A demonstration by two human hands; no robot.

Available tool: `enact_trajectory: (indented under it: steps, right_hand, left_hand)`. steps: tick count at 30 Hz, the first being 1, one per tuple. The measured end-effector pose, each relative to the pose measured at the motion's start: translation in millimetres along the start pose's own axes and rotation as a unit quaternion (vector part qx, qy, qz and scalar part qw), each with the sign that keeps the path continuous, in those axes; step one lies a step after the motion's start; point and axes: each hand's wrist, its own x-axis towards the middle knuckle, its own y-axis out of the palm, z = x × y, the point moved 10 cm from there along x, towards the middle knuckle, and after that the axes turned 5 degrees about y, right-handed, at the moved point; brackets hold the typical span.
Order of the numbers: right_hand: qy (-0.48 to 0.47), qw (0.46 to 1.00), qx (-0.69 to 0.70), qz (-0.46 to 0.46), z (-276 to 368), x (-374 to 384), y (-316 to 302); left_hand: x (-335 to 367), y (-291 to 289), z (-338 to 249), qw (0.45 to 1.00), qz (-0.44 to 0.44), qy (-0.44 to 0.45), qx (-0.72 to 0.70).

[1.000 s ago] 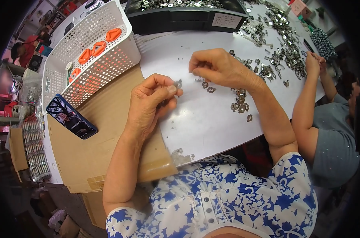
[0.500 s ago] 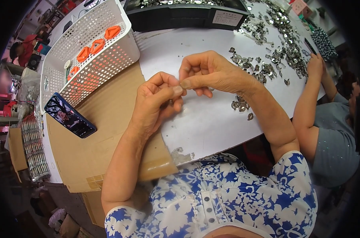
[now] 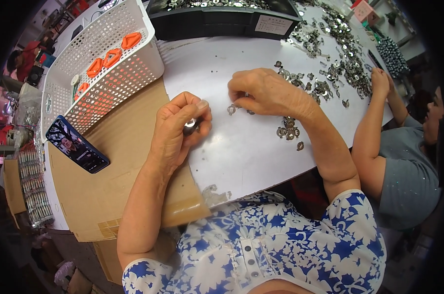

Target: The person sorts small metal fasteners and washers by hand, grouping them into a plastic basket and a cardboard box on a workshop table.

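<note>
The left hand (image 3: pixel 175 125) is holding a shiny metal piece (image 3: pixel 190 127) in tightly curled fingers above the edge of the cardboard (image 3: pixel 124 147). At its two o'clock, the right hand (image 3: pixel 271 90) is arching, half curled, beside small metal parts (image 3: pixel 231 110); whether it is gripping one, I cannot tell. Open white surface (image 3: pixel 227 152) is lying between them, its near edge running at the right hand's six o'clock.

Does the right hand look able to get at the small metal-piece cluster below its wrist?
Probably yes: the right hand is close, and the cluster of flat metal pieces lies mostly uncovered on the white tabletop, though the hand would likely need to draw back slightly.
</note>
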Motion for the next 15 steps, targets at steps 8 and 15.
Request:
enact_trajectory:
  steps: [8, 15]
  right_hand:
    - [0.086, 0.97, 0.221, 0.047, -5.4, 3.7, -3.0]
    - [-0.038, 0.941, 0.334, -0.034, 31.1, 2.2, -21.5]
  left_hand:
    - [-1.9, -6.0, 8.9, 0.997, -0.006, -0.029, 0.077]
    - [-2.2, 7.8, 17.6, 0.997, 0.016, -0.078, -0.022]
